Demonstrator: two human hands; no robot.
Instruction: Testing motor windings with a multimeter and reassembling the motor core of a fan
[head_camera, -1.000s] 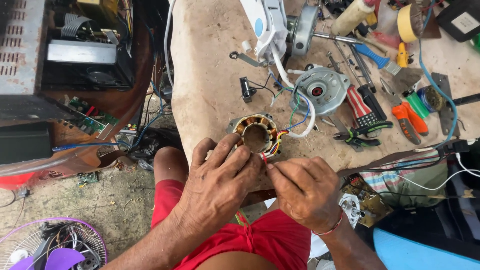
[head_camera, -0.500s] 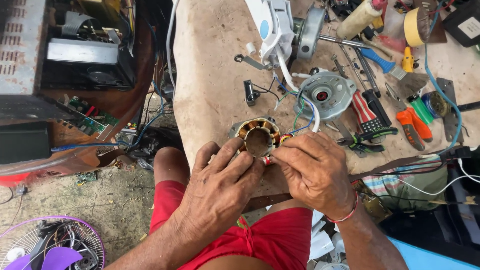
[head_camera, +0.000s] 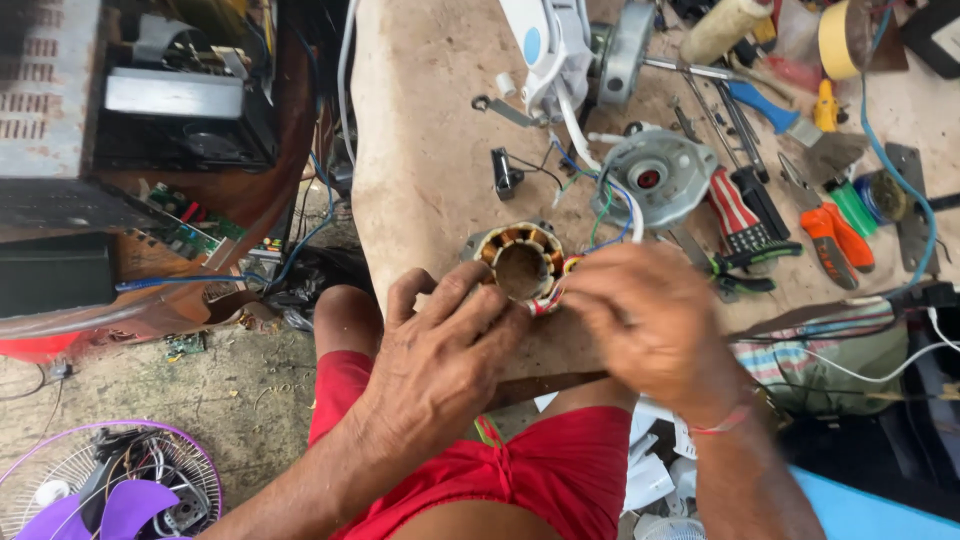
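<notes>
A round motor stator (head_camera: 520, 262) with copper windings sits at the near edge of the worn workbench (head_camera: 430, 150). My left hand (head_camera: 440, 350) grips its lower left side, fingers wrapped up against the windings. My right hand (head_camera: 650, 325) is blurred and pinches the coloured wires at the stator's right side. Thin wires run from the stator up to a grey motor cover (head_camera: 655, 178) just behind it.
Screwdrivers and pliers (head_camera: 750, 215) lie right of the cover, with a white fan body (head_camera: 555, 45) and tape roll (head_camera: 845, 35) farther back. Metal electronics cases (head_camera: 120, 110) stand left. A purple fan (head_camera: 110, 490) lies on the floor. My red shorts (head_camera: 500, 470) are below.
My right hand has moved up from below the stator to its right side and is now blurred with motion. My left hand has stayed on the stator.
</notes>
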